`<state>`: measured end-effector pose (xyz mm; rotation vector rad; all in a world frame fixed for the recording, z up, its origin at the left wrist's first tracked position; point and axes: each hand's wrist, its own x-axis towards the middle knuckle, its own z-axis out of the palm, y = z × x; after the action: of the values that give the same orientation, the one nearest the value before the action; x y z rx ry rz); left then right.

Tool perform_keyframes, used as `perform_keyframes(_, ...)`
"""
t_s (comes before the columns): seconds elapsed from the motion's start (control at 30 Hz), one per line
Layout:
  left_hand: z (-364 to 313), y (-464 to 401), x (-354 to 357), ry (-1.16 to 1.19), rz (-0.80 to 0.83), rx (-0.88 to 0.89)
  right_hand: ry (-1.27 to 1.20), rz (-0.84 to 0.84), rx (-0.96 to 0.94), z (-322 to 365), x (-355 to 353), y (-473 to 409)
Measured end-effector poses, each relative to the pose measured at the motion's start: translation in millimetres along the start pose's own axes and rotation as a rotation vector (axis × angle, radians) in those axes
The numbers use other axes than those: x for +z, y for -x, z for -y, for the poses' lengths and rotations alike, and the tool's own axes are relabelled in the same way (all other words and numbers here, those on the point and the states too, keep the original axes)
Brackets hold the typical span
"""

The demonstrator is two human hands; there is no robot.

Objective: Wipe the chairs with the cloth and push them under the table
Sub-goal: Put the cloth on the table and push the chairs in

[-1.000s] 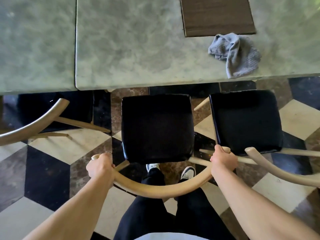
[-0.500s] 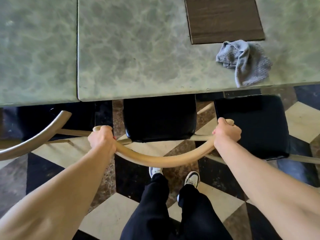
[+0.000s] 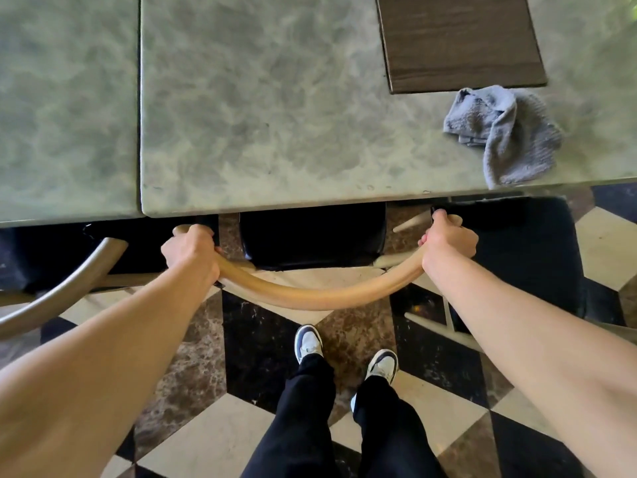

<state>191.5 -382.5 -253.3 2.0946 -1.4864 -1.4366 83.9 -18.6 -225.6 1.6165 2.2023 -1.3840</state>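
A chair with a curved pale wooden backrest (image 3: 317, 298) and a black seat (image 3: 312, 239) stands in front of me, its seat mostly hidden under the green marbled table (image 3: 262, 108). My left hand (image 3: 191, 253) grips the left end of the backrest. My right hand (image 3: 448, 244) grips the right end. A crumpled grey cloth (image 3: 506, 132) lies on the table near its front edge, at the right, with neither hand on it.
A second black-seated chair (image 3: 524, 250) stands to the right, partly under the table. Another chair's curved backrest (image 3: 58, 288) shows at the left. A dark wooden mat (image 3: 458, 39) lies on the table. My feet (image 3: 344, 353) stand on the chequered floor.
Both hands have pushed the middle chair forward, so its seat has slid from fully visible to mostly under the table. The cloth has stayed where it was.
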Motion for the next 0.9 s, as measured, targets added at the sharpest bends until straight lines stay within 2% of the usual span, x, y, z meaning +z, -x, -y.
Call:
perform_keyframes(0.3,-11.2,-3.6,-2.5,0.065,-0.001,-0.033,0.012,0.022,-0.003,9.3,5.5,3.4)
perform_keyframes(0.53,-1.2,-12.0,3.0,0.073,0.048,0.055,-0.026,0.162,-0.027,9.7,-3.8,6.9)
perform_keyframes(0.63,0.7,-6.4,-7.0,-0.02,0.081,0.045,0.029,0.271,-0.051,2.3,-17.0,4.0)
perform_keyframes(0.77,7.2,7.1,-20.5,-0.089,0.122,0.068,0.218,0.35,-0.134,-8.3,-34.7,4.5)
perform_keyframes(0.83,11.5,25.2,-27.3,-0.153,0.1,0.111,0.272,0.382,-0.167,-12.8,-47.8,9.8)
perform_keyframes(0.9,12.0,44.2,-34.2,-0.336,0.028,0.172,0.318,0.409,-0.203,-14.0,-56.1,15.9)
